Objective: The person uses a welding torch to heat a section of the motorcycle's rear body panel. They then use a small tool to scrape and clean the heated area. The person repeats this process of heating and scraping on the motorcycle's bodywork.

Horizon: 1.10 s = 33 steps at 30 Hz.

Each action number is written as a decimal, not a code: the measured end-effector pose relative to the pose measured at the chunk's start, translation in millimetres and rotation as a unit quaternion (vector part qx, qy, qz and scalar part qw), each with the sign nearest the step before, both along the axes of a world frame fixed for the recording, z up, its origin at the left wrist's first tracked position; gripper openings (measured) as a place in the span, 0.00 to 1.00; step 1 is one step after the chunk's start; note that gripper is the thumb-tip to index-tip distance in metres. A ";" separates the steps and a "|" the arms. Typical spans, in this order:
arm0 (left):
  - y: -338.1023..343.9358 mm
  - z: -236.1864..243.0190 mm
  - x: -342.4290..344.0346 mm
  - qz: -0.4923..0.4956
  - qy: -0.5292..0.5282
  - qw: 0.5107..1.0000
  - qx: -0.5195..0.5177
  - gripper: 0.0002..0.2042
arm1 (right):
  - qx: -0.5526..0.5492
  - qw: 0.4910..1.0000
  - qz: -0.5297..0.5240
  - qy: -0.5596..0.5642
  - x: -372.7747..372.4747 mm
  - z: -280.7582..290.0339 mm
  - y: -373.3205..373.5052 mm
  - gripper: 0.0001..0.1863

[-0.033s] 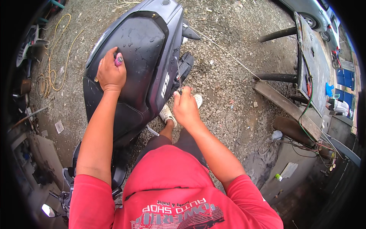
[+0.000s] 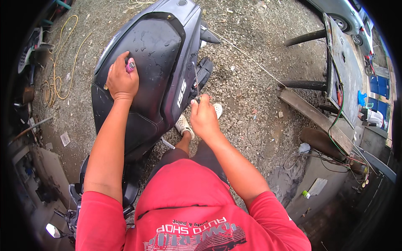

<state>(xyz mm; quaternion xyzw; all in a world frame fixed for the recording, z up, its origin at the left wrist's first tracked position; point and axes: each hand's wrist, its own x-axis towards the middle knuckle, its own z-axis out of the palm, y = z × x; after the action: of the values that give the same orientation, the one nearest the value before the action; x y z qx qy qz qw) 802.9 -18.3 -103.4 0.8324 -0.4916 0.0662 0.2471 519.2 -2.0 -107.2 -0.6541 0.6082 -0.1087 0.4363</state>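
My left hand (image 2: 122,80) rests on the wet black seat (image 2: 144,54) of a grey scooter. Its fingers are closed around a pink-purple handle (image 2: 130,65) with a dark rounded end; the rest of that item is hidden. At the scooter's right side, my right hand (image 2: 204,116) is closed on a screwdriver (image 2: 196,79), its long thin metal shaft pointing up and away beside the grey side panel (image 2: 181,90). The grip is mostly hidden in my fist. Whether the shaft's tip touches the panel, I cannot tell.
Gravel (image 2: 251,46) surrounds the scooter. A metal table (image 2: 345,62) lies on its side at right, its legs pointing toward me, with a wooden plank (image 2: 316,119) near it. A yellow hose (image 2: 54,79) coils at left. Cars stand at the far right.
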 end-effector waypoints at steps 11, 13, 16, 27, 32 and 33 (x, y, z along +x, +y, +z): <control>-1.1 -2.6 2.2 0.002 -0.001 1.000 -0.008 0.15 | -0.029 0.999 0.024 0.022 1.9 -8.0 0.8 0.17; -0.4 -2.4 2.3 0.002 0.001 1.000 -0.009 0.15 | -0.022 0.999 0.021 0.022 3.8 -5.3 -0.7 0.17; -1.2 -2.0 2.1 0.000 0.001 1.000 -0.009 0.15 | -0.017 0.999 0.021 0.027 4.3 -4.2 -2.2 0.17; 0.6 0.0 2.2 0.006 0.008 1.000 0.004 0.15 | 0.074 0.994 0.034 0.067 11.0 6.2 -14.7 0.20; -0.1 -3.1 2.1 0.003 0.002 1.000 -0.004 0.15 | 0.084 0.993 0.035 0.076 10.9 6.3 -16.9 0.21; -0.4 -3.7 2.6 0.002 0.003 1.000 -0.005 0.16 | 0.085 0.993 0.035 0.079 10.9 6.4 -17.7 0.21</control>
<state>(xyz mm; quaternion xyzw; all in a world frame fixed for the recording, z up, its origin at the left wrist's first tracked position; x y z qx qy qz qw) 805.4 -18.7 -107.1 0.8323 -0.4890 0.0669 0.2521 530.1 -19.7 -100.7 -0.6419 0.6247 0.0103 0.4446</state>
